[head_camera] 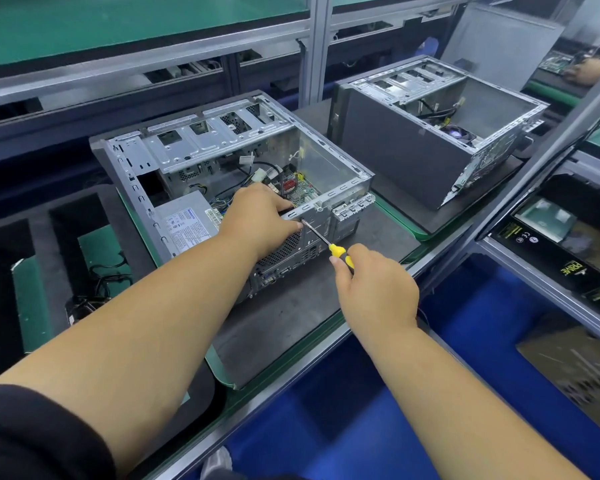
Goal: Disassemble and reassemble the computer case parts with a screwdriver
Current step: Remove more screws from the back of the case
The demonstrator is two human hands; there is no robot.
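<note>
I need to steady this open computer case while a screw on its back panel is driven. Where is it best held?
Judging by its pose, grip the top rear rail of the near case from above, fingers curled over the edge beside the screwdriver tip, as the left hand does. The open side leaves that rail free.

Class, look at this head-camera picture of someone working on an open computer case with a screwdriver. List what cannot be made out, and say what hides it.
1. Screw at the tip of the yellow-and-black-handled screwdriver: head view, hidden by the left hand.
2. Most of the screwdriver's handle: covered by the right hand.
3. Print on the grey power supply label in the open grey metal computer case: too small.
</note>
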